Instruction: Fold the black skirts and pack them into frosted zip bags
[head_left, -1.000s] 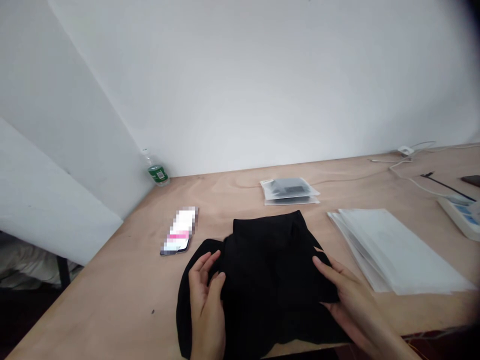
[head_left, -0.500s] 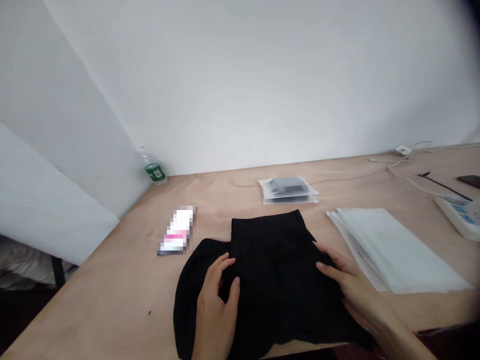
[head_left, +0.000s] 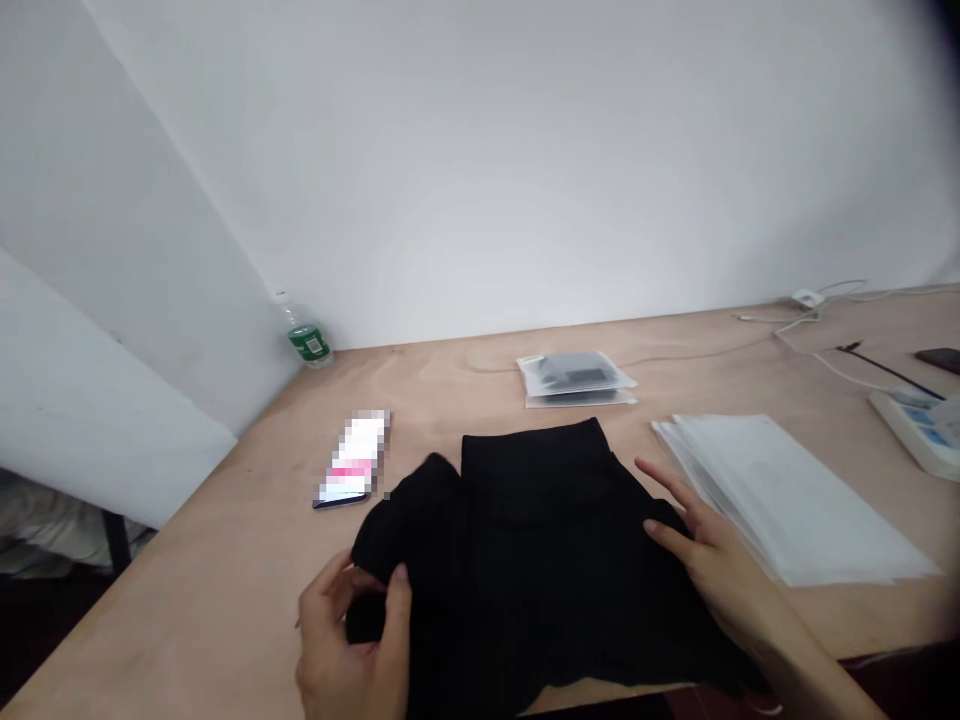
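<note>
A matt black piece of soft cloth [head_left: 540, 580] lies at the near edge of the light-brown wooden table [head_left: 202, 590], in front of the person; a straight-edged band of it points towards the back, while its lower part reaches the table's front edge. The person's left hand [head_left: 352, 640] has the cloth's left flap pinched, thumb on top and fingers curled around the flap's edge, so that this corner stands raised; the right hand [head_left: 712, 570] lies at the cloth's right side, its thumb on the fabric and its forefinger stretched out away from the thumb, past the cloth's edge; its other fingers are hidden, so one cannot tell whether they grip any cloth.

Beyond the left flap lies a flat phone with a lit, pixelated screen [head_left: 352, 460]; farther back, in the corner against the white wall [head_left: 525, 170], a clear plastic bottle with a green label [head_left: 310, 343] stands tilted in view; behind the cloth lie small translucent packets with dark contents [head_left: 577, 378], one over another; just beside the right hand is an overlapping stack of frosted white plastic sleeves [head_left: 810, 500]; at the far right are a white-and-blue power strip [head_left: 915, 435] and a thin white cable [head_left: 796, 330].
</note>
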